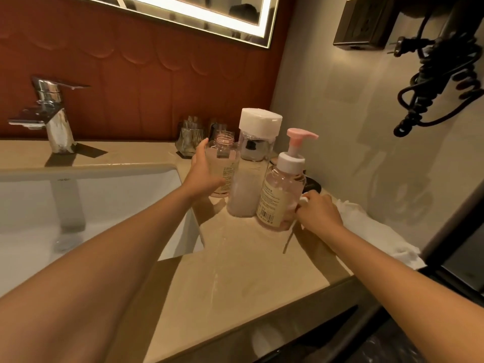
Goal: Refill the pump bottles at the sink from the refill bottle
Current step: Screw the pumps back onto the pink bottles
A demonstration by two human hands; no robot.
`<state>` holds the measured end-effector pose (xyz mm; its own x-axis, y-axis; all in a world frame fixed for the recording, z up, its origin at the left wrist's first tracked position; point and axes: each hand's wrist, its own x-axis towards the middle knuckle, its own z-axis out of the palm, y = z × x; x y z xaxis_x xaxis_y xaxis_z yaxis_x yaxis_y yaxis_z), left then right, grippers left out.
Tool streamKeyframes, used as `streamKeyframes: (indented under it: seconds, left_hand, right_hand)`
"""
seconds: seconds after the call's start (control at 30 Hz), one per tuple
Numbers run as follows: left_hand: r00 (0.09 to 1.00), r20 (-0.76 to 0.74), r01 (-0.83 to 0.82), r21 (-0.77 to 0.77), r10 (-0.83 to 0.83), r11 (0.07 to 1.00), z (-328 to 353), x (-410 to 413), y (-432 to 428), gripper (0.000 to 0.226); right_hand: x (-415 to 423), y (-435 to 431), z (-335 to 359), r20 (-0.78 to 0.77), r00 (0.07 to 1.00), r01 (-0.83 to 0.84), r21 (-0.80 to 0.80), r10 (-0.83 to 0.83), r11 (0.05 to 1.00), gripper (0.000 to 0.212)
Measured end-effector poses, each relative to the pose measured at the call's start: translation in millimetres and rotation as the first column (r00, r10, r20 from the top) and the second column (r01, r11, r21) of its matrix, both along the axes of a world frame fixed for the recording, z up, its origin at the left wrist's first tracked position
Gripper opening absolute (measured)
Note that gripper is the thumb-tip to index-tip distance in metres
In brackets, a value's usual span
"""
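The pump bottle, clear with a pink pump head and white collar, carries a white label with a barcode low down. The print above the barcode is too small to read. The open bottle also has a label of fine print, and it cannot be read either. No brand can be made out on either one. The refill bottle is tall with a wide white cap, and no writing shows on it.

All three stand close together on the beige counter, right of the sink. The open bottle is far left with its threaded neck bare, the refill bottle is in the middle, and the pump bottle is nearest on the right.

The left hand curves round the left side of the open bottle, thumb raised along its shoulder and palm against the wall, gripping it.

The right hand has its fingers curled, and they touch the lower right side of the pump bottle. A small white bit sits at its thumb. Whether the hand grips the bottle, the white bit or neither cannot be told.

A white cloth lies on the counter just right of that hand. A chrome tap stands far left, glasses stand behind the bottles, and a black coiled cord hangs on the right wall.
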<state>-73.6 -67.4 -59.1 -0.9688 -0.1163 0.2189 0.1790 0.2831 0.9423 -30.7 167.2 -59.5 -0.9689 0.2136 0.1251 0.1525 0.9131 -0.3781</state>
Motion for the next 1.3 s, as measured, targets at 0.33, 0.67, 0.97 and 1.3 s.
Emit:
streamKeyframes:
  seconds: [0.33, 0.67, 0.97, 1.3]
  left_hand:
    - [0.987, -0.145, -0.072, -0.053, 0.064, 0.996, -3, -10, 5, 0.101]
    - [0.995, -0.083, -0.061, -0.059, 0.056, 0.996, -9, 53, -2, 0.104]
    - [0.993, -0.111, 0.027, -0.116, -0.04, 0.993, -14, 139, 22, 0.102]
    - [0.997, -0.072, -0.026, -0.164, 0.014, 0.986, -29, 161, 31, 0.1]
  right_hand:
    - [-3, 1, 0, -0.024, 0.994, -0.109, -0.045, 0.108, 0.993, 0.025]
    - [31, 3, 16, -0.315, 0.948, -0.161, -0.397, 0.031, 0.904, 0.029]
    - [95, -33, 78, -0.684, 0.729, -0.37, -0.379, 0.013, 0.848, 0.034]
    - [107, -87, 126, -0.839, 0.544, -0.56, -0.363, 0.0, 0.745, 0.043]
